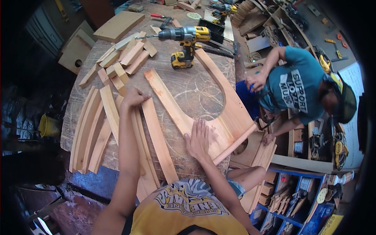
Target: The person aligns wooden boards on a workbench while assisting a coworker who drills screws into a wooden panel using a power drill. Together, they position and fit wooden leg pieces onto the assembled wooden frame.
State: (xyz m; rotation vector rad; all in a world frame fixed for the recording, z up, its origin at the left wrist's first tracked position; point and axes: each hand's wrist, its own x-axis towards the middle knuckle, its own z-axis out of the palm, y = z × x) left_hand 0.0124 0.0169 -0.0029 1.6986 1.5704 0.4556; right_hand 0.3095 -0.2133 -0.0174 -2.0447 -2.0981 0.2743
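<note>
Scratchy table | left hand at plank tip, I can't tell its grip | right hand flat on curvy board

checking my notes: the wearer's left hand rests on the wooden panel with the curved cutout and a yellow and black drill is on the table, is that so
Not quite: the head view shows the right hand on the wooden panel with the cutout, not the left hand. A yellow and black drill is on the table.
</note>
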